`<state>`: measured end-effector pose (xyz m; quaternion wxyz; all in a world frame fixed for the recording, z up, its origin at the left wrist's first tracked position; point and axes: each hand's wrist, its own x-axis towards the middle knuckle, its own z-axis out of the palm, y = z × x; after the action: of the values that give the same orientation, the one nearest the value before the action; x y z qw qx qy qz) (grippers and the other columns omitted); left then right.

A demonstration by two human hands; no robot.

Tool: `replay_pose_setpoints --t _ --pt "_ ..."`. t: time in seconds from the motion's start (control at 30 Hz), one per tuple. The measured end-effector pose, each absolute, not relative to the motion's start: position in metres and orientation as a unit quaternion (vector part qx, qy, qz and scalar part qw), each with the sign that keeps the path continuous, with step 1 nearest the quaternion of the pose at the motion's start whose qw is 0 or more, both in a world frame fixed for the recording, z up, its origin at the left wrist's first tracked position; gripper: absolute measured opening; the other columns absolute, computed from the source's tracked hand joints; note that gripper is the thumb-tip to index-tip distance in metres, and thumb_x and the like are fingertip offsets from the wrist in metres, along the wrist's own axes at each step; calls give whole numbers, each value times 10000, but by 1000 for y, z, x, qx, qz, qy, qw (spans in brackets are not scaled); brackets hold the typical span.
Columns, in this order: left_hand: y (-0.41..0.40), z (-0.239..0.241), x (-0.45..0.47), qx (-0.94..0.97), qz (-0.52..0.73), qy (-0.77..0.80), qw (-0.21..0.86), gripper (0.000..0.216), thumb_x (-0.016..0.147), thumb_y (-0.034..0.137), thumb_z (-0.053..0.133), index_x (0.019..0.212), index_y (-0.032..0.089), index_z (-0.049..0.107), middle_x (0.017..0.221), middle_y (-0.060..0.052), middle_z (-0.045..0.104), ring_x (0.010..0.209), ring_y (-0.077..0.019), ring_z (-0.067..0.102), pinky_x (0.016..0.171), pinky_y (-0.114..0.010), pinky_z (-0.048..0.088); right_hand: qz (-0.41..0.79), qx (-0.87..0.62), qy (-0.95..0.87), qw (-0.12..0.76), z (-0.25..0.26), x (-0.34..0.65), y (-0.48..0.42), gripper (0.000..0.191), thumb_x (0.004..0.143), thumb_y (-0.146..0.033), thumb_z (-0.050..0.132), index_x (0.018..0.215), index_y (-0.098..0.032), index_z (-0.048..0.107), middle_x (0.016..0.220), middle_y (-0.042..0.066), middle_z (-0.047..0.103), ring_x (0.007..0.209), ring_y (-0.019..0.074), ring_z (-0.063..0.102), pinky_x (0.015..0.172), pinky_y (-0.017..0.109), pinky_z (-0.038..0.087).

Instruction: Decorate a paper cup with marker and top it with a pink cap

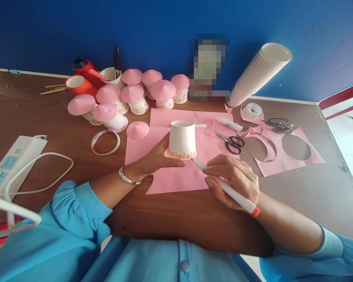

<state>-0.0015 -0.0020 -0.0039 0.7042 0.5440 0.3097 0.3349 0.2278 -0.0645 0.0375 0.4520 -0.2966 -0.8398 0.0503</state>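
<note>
My left hand (160, 156) grips an upside-down white paper cup (182, 137) from its left side, thumb along the rim. Red hearts and orange-yellow strokes run around the cup's lower edge. In my right hand (235, 178) is a white marker pen (232, 192) with an orange-red end. Its tip is at the right side of the cup's rim; I cannot tell whether it touches. Pink paper (176, 180) lies beneath the cup. A loose pink paper cone (138, 130) rests just left of it.
Several decorated cups with pink cone tops (163, 91) stand at the back left. A tape ring (105, 142) and a power strip (17, 164) lie left. Scissors (234, 144), a glue stick (229, 124), cut pink scraps (302, 150) and a tall cup stack (257, 76) are right.
</note>
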Motion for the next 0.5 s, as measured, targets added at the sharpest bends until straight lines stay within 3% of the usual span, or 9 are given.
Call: replay_pose_setpoints --t 0.33,0.5 --pt "-1 -5 -2 503 324 286 748 584 706 371 948 1229 259 713 1304 -91 722 1285 -361 626 1043 -497 538 39 -297 -841 450 38 228 -63 175 936 -95 606 1086 -185 611 781 38 688 653 170 693 524 283 590" --pt "-1 -4 -2 512 324 284 743 598 692 342 956 1225 247 703 1293 -97 721 1241 -350 644 1001 -481 553 38 -302 -842 446 37 227 -64 160 941 -93 608 1076 -179 617 779 37 692 666 165 697 542 275 584"
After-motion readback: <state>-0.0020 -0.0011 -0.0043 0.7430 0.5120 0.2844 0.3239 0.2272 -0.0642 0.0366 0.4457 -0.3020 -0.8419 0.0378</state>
